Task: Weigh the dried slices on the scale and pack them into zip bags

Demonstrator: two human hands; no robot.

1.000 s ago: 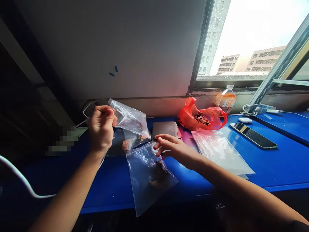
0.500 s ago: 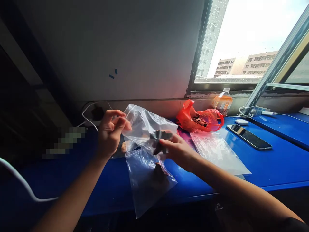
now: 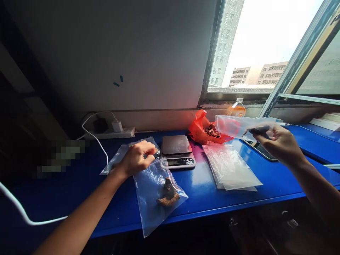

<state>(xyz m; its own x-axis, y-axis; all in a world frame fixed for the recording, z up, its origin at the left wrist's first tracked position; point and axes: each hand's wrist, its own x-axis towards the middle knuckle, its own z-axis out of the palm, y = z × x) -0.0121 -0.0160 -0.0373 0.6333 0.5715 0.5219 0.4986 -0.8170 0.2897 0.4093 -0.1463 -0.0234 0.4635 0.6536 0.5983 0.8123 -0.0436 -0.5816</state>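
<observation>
My right hand (image 3: 281,143) grips a clear plastic bag (image 3: 230,125) by the part where a dark dried piece (image 3: 257,131) lies, and the bag stretches out to the left. My left hand (image 3: 139,156) is closed with curled fingers, and I see nothing in it. It hovers over the upper edge of a clear zip bag (image 3: 148,191) holding a brown, bark-like dried piece (image 3: 168,194). Another clear bag (image 3: 114,161) lies partly behind that hand. A kitchen scale (image 3: 176,144) with a small display stands just right of it, nothing on its plate.
A red plastic bag (image 3: 198,124) with dried pieces stands near the wall, a bottle of orange drink (image 3: 237,108) behind it. Flat clear bags (image 3: 233,170) are stacked on the blue table (image 3: 207,205). A phone (image 3: 261,150) lies under my right hand. A power strip (image 3: 124,132) sits left.
My right hand has moved right with the bag, off the scale and over the phone. My left hand has let go of the bag, dropped lower and curled its fingers.
</observation>
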